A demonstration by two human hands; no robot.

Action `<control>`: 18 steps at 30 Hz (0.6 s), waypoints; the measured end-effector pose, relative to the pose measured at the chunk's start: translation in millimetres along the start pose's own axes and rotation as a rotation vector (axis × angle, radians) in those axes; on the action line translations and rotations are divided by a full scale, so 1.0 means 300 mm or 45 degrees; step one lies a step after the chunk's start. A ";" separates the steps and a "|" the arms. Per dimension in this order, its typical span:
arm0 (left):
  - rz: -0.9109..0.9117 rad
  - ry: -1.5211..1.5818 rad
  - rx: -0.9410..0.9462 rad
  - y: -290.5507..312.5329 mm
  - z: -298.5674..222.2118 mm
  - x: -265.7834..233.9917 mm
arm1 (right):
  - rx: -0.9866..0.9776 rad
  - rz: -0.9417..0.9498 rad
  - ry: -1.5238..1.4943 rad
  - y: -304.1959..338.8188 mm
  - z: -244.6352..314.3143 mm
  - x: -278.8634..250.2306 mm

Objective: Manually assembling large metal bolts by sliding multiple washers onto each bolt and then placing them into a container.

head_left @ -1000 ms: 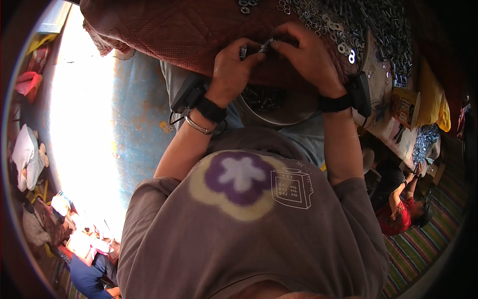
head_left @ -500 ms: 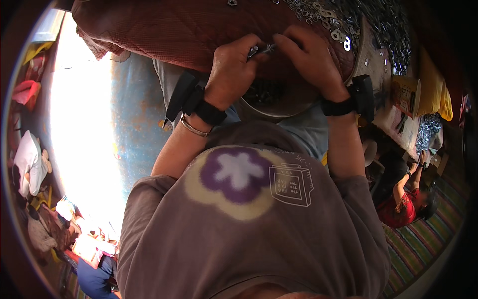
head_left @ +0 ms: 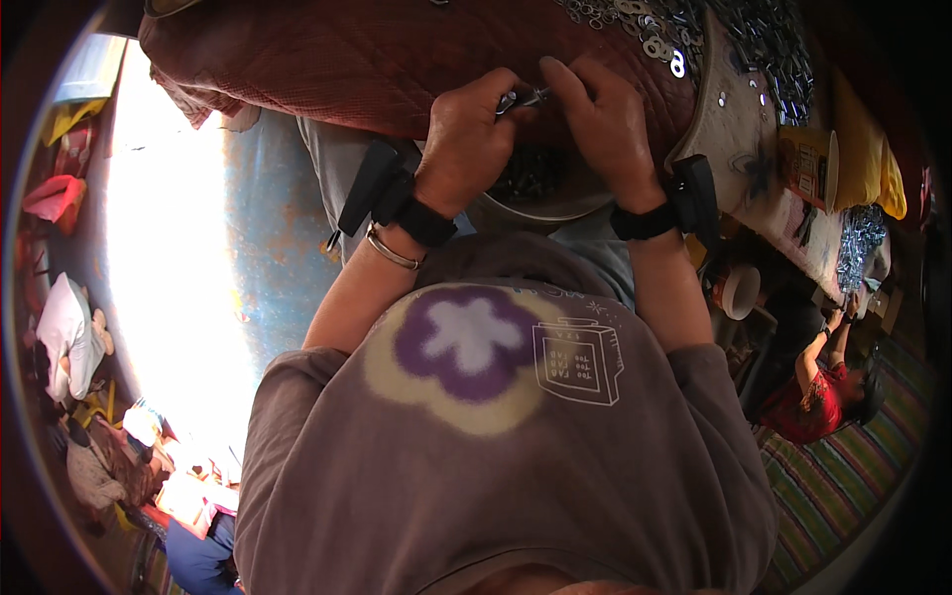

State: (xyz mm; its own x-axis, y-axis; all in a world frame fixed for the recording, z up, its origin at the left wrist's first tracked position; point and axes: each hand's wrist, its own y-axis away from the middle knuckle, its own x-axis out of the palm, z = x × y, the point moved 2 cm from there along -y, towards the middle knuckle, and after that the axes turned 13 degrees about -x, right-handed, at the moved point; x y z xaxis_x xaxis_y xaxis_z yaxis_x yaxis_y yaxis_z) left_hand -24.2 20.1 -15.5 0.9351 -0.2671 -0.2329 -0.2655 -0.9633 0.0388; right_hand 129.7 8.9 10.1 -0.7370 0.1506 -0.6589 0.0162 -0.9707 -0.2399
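My left hand [head_left: 470,137] is closed around a small bolt-like metal piece [head_left: 508,102], with its thumb and fingers pinching it. The piece's shiny end [head_left: 540,95] points right, toward my right hand [head_left: 609,117]. The fingers of my right hand are bent together at that end, though their undersides are hidden. Both hands are over the near edge of a dark red cloth [head_left: 327,59]. Below them, a round metal bowl [head_left: 540,214] in my lap holds dark small parts [head_left: 526,177].
Loose washers [head_left: 656,48] lie on the cloth at the far right, beside a heap of metal sleeves [head_left: 783,84]. A yellow tub [head_left: 808,169] and a white cup [head_left: 739,291] stand to the right. Another person in red [head_left: 811,405] works at the right.
My right hand has shifted slightly left and down, and its fingertips have moved a little on the piece's end. My left hand keeps its grip. The view has tilted slightly.
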 end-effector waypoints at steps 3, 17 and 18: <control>0.003 -0.023 -0.021 0.008 -0.016 0.004 | 0.263 -0.079 -0.527 0.011 0.020 -0.031; 0.116 0.263 -0.319 -0.030 0.063 0.053 | -0.001 -0.103 -0.747 0.158 -0.011 -0.091; 0.125 0.266 -0.311 -0.029 0.073 0.071 | -0.002 -0.112 -0.739 0.156 -0.035 -0.095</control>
State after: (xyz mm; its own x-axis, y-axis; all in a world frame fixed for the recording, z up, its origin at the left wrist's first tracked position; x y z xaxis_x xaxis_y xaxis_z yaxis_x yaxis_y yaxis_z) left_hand -7.1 23.4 -42.2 0.9423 -0.3344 -0.0133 -0.3165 -0.9034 0.2892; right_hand 158.6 -38.9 10.0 -0.9851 0.1028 -0.1380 -0.0612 -0.9587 -0.2777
